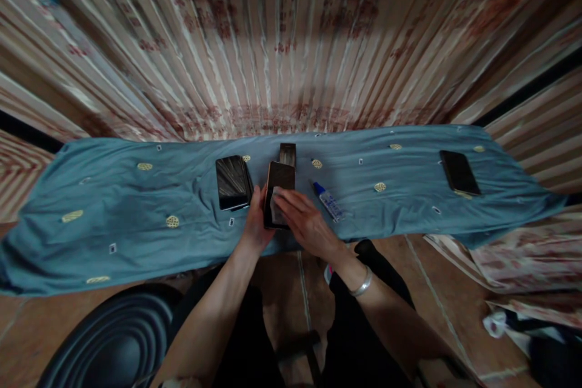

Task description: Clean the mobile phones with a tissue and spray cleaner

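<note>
My left hand grips a dark smartphone by its left side, with the screen facing up. Pressed against the lower part of that screen is a small white cloth or tissue, held under the fingers of my right hand. Left of the hands lies a stack of dark phones, the top one with a glossy, reflecting screen. A small clear bottle with a blue cap and blue print lies on its side just right of my right hand. Behind the held phone is a dark rectangular object, partly hidden.
A blue patterned cloth covers the long narrow table. Another dark phone lies toward its right end. Patterned curtains hang behind. A round black ribbed object stands at lower left, beside my legs.
</note>
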### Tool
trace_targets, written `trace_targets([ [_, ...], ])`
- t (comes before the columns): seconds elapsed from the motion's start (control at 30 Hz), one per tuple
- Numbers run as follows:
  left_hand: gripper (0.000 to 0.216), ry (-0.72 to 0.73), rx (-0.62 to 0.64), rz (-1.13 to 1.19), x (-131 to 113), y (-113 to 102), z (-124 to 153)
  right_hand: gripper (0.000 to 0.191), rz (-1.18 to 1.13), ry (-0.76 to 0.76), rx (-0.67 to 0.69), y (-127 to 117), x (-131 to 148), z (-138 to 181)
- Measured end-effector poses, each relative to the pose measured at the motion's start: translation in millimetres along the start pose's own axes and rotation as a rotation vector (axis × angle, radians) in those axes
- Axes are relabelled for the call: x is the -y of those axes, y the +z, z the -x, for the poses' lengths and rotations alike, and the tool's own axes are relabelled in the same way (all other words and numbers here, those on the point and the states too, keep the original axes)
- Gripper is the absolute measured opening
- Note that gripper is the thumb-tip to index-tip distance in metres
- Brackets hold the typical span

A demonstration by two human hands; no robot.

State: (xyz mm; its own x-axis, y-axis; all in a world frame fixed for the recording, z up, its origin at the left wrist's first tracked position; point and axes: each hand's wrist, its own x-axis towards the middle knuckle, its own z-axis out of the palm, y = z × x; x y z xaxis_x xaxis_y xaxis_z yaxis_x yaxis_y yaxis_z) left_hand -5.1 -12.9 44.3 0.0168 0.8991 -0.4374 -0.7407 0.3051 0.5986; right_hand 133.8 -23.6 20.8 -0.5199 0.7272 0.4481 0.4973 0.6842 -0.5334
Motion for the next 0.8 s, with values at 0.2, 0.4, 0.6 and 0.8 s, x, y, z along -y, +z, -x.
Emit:
trace_targets([
  [0.2, 0.042, -0.036, 0.004, 0.079, 8, -1, 0, 0.057, 0.033, -0.055, 0.068, 10, 1, 1],
  [0.4, 0.041, 0.006, -0.004, 0.071, 13, 10, 5, 0.055, 0.108, -0.059, -0.065, 12, -8, -2],
  [0.6, 0.041, -0.001, -0.044, 0.068, 14, 3, 4, 0.06, 0.118, -0.075, -0.068, 20, -5, 0],
  [0.8, 0.037, 0.003, -0.03, 0.02, 20, 0, 6, 0.058, 0.143, -0.078, -0.082, 19, -10, -2],
])
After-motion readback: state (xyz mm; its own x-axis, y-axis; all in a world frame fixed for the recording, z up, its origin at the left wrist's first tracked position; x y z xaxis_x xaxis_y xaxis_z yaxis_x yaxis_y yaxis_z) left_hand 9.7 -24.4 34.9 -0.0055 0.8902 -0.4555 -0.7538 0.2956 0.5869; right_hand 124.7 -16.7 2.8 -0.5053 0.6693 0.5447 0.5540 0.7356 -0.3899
